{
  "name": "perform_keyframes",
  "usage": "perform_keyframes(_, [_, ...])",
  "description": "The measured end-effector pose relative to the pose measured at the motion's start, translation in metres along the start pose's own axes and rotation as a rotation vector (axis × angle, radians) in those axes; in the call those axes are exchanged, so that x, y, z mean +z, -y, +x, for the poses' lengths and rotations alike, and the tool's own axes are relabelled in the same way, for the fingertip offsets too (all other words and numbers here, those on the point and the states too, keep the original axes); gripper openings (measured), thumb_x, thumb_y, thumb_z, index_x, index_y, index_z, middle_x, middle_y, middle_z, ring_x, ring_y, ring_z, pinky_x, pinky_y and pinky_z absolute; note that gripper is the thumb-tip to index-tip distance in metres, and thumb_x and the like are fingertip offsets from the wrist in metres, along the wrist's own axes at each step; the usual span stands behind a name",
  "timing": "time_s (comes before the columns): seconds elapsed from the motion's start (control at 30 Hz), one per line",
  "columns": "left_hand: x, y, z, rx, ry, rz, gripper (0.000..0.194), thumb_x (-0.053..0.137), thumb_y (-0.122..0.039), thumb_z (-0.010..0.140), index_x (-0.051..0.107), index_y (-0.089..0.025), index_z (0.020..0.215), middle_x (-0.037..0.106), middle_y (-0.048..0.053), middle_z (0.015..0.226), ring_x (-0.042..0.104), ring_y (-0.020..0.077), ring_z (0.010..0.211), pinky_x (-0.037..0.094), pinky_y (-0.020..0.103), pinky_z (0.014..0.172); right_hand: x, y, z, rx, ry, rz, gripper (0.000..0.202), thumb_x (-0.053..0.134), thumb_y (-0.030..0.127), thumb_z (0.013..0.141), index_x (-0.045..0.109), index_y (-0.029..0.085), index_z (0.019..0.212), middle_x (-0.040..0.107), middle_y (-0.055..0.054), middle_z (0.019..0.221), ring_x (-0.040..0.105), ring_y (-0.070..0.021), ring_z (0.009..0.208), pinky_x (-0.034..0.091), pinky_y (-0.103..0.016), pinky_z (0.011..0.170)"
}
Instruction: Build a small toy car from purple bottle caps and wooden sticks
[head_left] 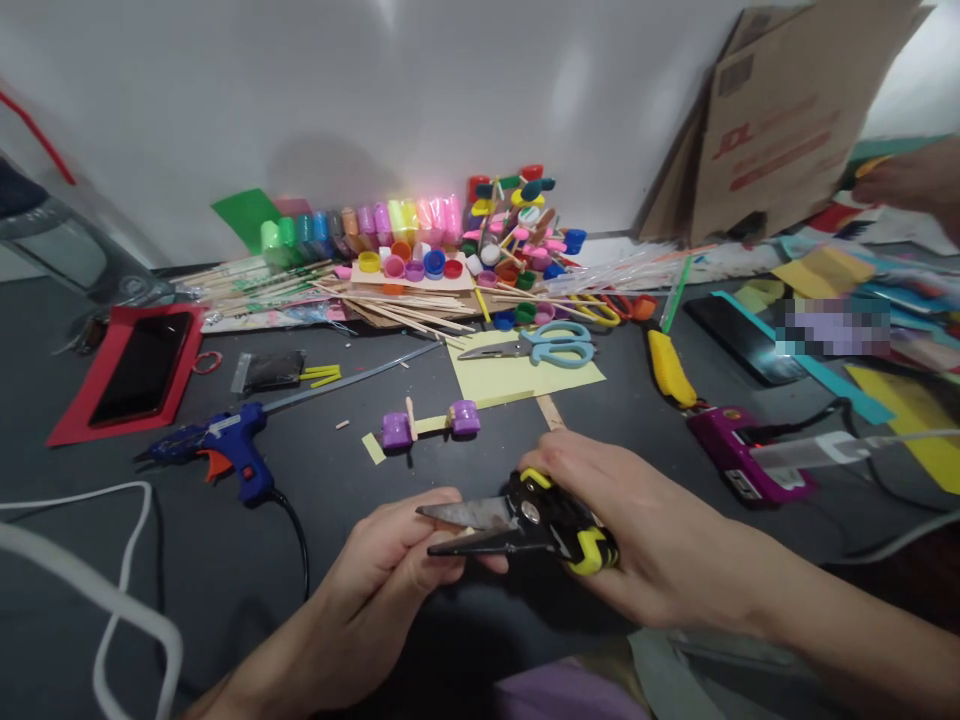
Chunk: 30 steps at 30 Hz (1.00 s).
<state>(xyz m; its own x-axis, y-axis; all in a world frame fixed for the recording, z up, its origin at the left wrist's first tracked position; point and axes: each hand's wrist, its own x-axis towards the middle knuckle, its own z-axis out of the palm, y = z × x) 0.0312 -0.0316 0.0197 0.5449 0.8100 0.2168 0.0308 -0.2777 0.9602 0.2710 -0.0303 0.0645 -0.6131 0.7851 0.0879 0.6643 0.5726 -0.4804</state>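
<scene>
My right hand (637, 530) is wrapped round the black-and-yellow handles of a pair of heavy-duty scissors (525, 520), their blades parted and pointing left. My left hand (405, 570) is closed in a pinch at the blade tips. A small pale piece, seemingly a wooden stick (468, 532), shows between the blades at its fingertips; most of it is hidden. Just beyond the hands lies a small assembly with two purple caps (396, 430) joined by a pale strip (431, 425), with short wooden sticks upright by the caps.
A blue glue gun (244, 450) with its cord lies at left, near a phone (142, 365) on red paper. Light-blue scissors (559, 345) rest on yellow paper (525, 380). Craft sticks and paint pots line the wall. A purple power strip (742, 455) sits right; another person's hand (911, 185) reaches in.
</scene>
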Motion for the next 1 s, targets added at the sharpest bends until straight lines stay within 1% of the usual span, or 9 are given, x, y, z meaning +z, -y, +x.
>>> perform_keyframes(0.1, [0.001,0.001,0.001,-0.013,-0.017,0.008,0.038,0.042,-0.03,0.103,0.075,-0.025,0.085,0.071,0.003,0.074,0.066,0.0142,0.063,0.052,0.024,0.057,-0.002,0.0,-0.001,0.01,0.017,-0.037,0.029,0.056,0.013,0.074,0.057,0.016,0.102,0.068,-0.012,0.094,0.064,-0.0265,0.086,0.054,-0.038,0.074])
perform_keyframes(0.2, [-0.001,0.0,0.003,-0.012,-0.004,0.022,0.039,0.042,-0.032,0.103,0.074,-0.024,0.082,0.068,0.001,0.073,0.064,0.0134,0.063,0.051,0.023,0.058,-0.003,0.0,-0.004,0.013,0.037,-0.083,0.032,0.057,0.013,0.071,0.058,0.016,0.103,0.068,-0.014,0.097,0.064,-0.0277,0.087,0.054,-0.039,0.075])
perform_keyframes(0.37, [-0.004,-0.002,0.005,0.003,0.06,-0.009,0.038,0.043,-0.032,0.103,0.072,-0.021,0.08,0.061,0.001,0.07,0.058,0.0126,0.061,0.046,0.024,0.059,0.0,-0.003,-0.009,-0.022,0.011,-0.175,0.03,0.054,0.011,0.066,0.059,0.014,0.096,0.066,-0.015,0.089,0.06,-0.0279,0.078,0.053,-0.04,0.066])
perform_keyframes(0.47, [-0.005,-0.004,0.006,-0.067,0.093,-0.069,0.042,0.043,-0.04,0.102,0.072,-0.02,0.078,0.06,0.001,0.068,0.056,0.0128,0.064,0.044,0.024,0.062,0.003,-0.007,-0.009,-0.044,0.003,-0.192,0.028,0.051,0.009,0.062,0.058,0.015,0.089,0.064,-0.012,0.08,0.058,-0.0258,0.069,0.05,-0.037,0.059])
perform_keyframes(0.57, [-0.003,-0.003,0.005,-0.168,0.056,-0.134,0.043,0.047,-0.043,0.101,0.073,-0.02,0.076,0.063,0.001,0.071,0.055,0.0123,0.066,0.043,0.023,0.065,0.004,-0.008,-0.008,-0.03,-0.027,-0.138,0.025,0.05,0.011,0.069,0.057,0.014,0.092,0.065,-0.012,0.082,0.06,-0.0253,0.071,0.051,-0.036,0.061])
perform_keyframes(0.63, [-0.002,-0.001,0.004,-0.207,0.026,-0.183,0.041,0.049,-0.043,0.1,0.074,-0.02,0.077,0.066,0.002,0.075,0.056,0.0127,0.069,0.043,0.023,0.067,0.004,-0.008,-0.006,0.0,-0.038,-0.073,0.023,0.05,0.013,0.075,0.057,0.014,0.097,0.065,-0.013,0.087,0.061,-0.0249,0.076,0.053,-0.036,0.066])
perform_keyframes(0.73, [-0.001,0.004,0.004,-0.212,-0.006,-0.238,0.036,0.05,-0.04,0.1,0.075,-0.022,0.083,0.069,0.003,0.082,0.06,0.0145,0.077,0.045,0.024,0.074,0.005,-0.008,-0.004,0.026,-0.004,-0.025,0.027,0.054,0.015,0.076,0.057,0.013,0.103,0.065,-0.014,0.094,0.062,-0.0265,0.083,0.053,-0.038,0.073])
perform_keyframes(0.87, [-0.003,0.007,0.005,-0.158,-0.034,-0.209,0.027,0.051,-0.03,0.101,0.073,-0.023,0.087,0.065,0.001,0.084,0.059,0.0129,0.08,0.044,0.022,0.075,0.004,-0.011,-0.003,0.045,0.031,-0.052,0.032,0.057,0.013,0.073,0.058,0.011,0.105,0.064,-0.015,0.096,0.061,-0.0294,0.088,0.053,-0.043,0.078])
perform_keyframes(1.0, [-0.004,0.01,0.005,-0.083,-0.073,-0.159,0.025,0.049,-0.022,0.101,0.072,-0.025,0.09,0.064,-0.001,0.084,0.058,0.0111,0.08,0.043,0.02,0.076,0.003,-0.011,0.0,0.068,0.054,-0.054,0.033,0.057,0.012,0.071,0.06,0.01,0.105,0.065,-0.016,0.097,0.06,-0.0303,0.09,0.053,-0.045,0.08])
